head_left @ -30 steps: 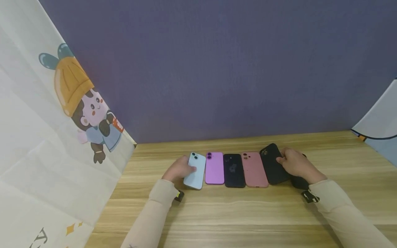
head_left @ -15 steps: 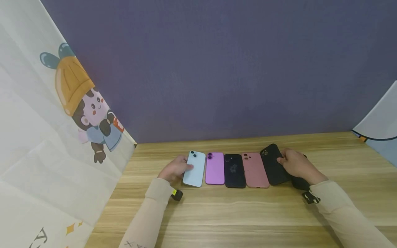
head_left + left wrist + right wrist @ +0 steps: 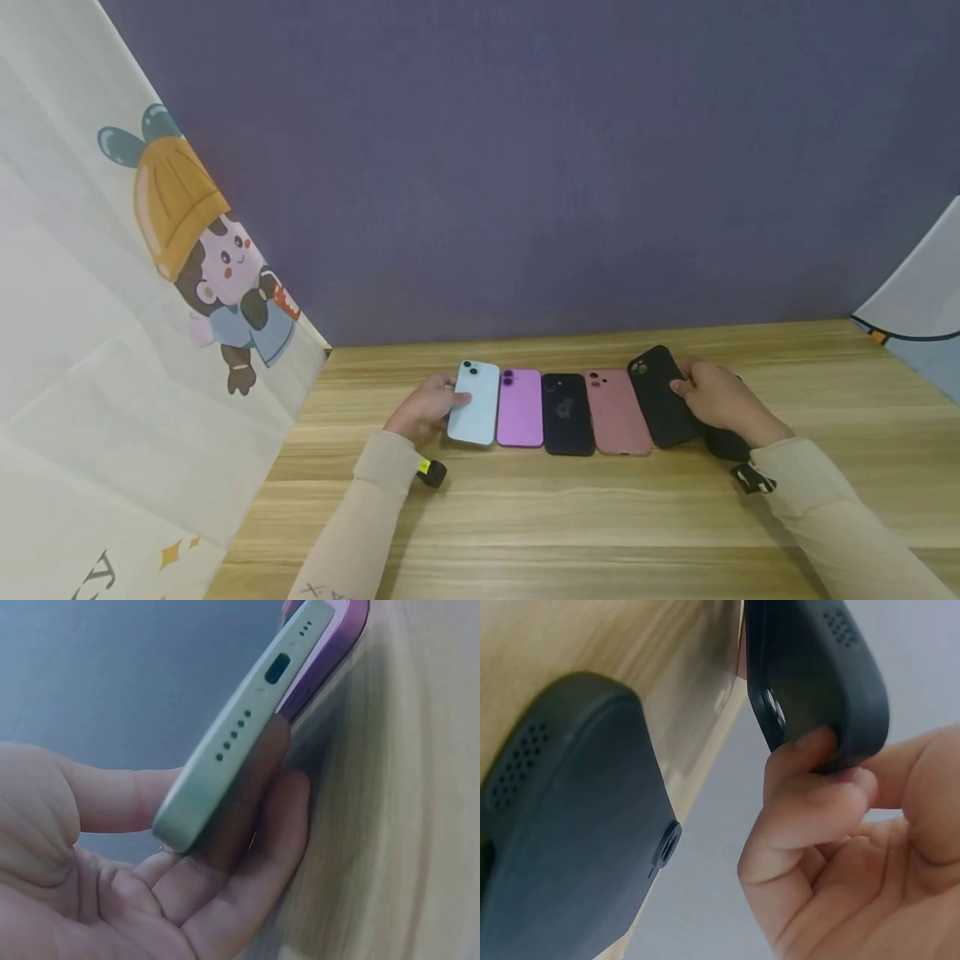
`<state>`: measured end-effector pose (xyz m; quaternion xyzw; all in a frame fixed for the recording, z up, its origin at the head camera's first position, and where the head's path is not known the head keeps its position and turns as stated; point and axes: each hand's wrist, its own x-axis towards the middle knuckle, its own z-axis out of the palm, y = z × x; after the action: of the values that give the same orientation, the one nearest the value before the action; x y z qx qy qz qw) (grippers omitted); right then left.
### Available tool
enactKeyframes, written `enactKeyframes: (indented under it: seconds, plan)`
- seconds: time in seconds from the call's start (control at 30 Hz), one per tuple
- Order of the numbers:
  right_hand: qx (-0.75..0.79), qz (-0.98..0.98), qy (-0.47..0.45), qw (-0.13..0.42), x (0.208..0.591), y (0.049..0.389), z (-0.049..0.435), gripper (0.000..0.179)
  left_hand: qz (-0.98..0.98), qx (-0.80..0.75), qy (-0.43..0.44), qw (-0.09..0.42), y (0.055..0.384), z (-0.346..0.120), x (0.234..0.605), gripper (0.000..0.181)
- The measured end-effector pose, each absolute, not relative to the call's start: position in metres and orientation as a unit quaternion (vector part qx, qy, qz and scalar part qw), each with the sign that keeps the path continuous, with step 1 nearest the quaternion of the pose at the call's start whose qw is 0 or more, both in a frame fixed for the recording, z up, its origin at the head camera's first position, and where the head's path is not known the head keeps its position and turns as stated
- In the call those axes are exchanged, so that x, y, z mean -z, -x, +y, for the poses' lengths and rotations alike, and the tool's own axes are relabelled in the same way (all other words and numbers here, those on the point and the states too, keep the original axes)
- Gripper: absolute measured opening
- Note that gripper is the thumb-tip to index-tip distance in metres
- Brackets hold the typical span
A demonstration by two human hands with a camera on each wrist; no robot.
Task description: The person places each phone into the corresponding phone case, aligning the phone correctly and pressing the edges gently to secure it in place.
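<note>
Light blue phone (image 3: 476, 417): shifted toward 12 o'clock; leaning slightly less toward 1; now about level with the purple phone (image 3: 520, 412) at the 6 o'clock end, past it at 12.
Left hand (image 3: 424, 407): drawn slightly toward 9 o'clock, covering less of the phone.
Left sleeve (image 3: 363, 517): edged toward 9, showing more dark marks (image 3: 311, 590).
</note>
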<state>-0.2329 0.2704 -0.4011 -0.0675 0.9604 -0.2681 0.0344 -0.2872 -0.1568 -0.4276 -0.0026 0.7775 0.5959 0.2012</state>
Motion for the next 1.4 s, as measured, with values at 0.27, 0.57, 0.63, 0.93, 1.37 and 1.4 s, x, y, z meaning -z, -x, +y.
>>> enactKeyframes:
  seconds: [0.27,0.57,0.63,0.93,1.37,1.4]
  plan:
    - [0.274,0.959,0.070,0.037,0.401,0.236,0.273,0.031,0.773,-0.606,0.005,0.189,0.287,-0.149,0.429,0.032]
    - [0.281,0.957,0.067,0.027,0.398,0.236,0.272,0.021,0.744,-0.642,-0.020,0.184,0.284,-0.138,0.426,0.035]
    - [0.284,0.956,0.066,0.028,0.398,0.236,0.271,0.021,0.731,-0.656,-0.029,0.187,0.282,-0.136,0.425,0.037]
    - [0.283,0.956,0.071,0.015,0.395,0.236,0.270,0.035,0.713,-0.669,-0.061,0.200,0.281,-0.125,0.431,0.038]
    - [0.283,0.956,0.072,0.018,0.395,0.244,0.274,0.047,0.699,-0.681,-0.081,0.202,0.281,-0.112,0.437,0.038]
    - [0.282,0.957,0.072,0.017,0.395,0.245,0.275,0.047,0.700,-0.681,-0.079,0.201,0.281,-0.112,0.437,0.037]
